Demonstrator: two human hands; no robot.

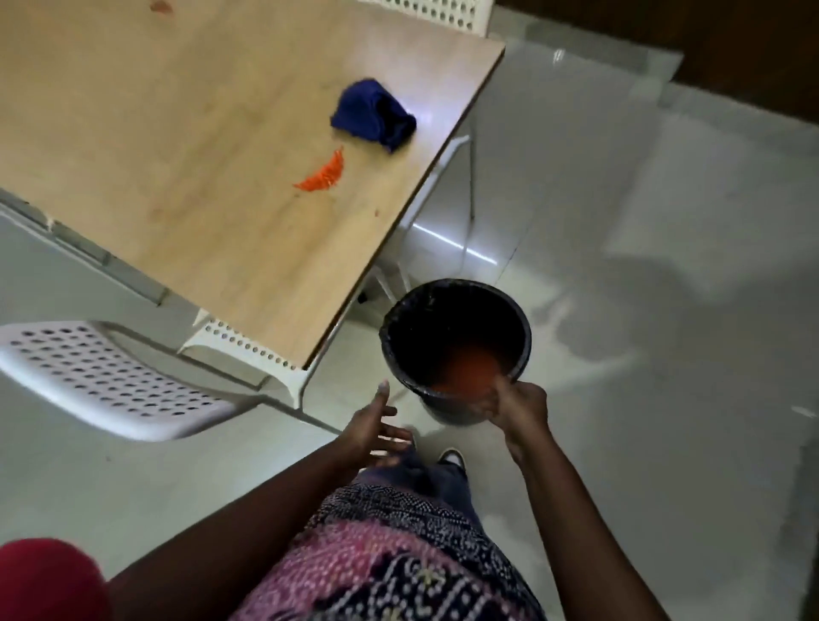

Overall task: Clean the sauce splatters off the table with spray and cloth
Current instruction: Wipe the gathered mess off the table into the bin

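A: White perforated plastic chair (111, 381) sits farthest left, its seat tucked beside the near corner of the light wooden table (186, 133).

B: And on the table itself?

A: 1 curved orange-red sauce smear (322, 173) lies toward the table's right edge, and a crumpled dark blue cloth (374, 115) rests just beyond it, close to but not touching the smear. A faint reddish mark (160, 6) shows at the table's far left edge. I see no spray bottle in this view.

B: The hands?

A: The left hand (374, 432) hangs below the table's near corner, fingers spread apart and loose, holding nothing. Right of the table, the right hand (516, 405) pinches the near rim of a round black plastic bucket (456, 350), fingers curled over the edge.

B: What's in the bucket?

A: Something orange-red (469, 370) at the bottom; too blurred to name. The bucket is beside the table's right edge, over the pale tiled floor (642, 310).
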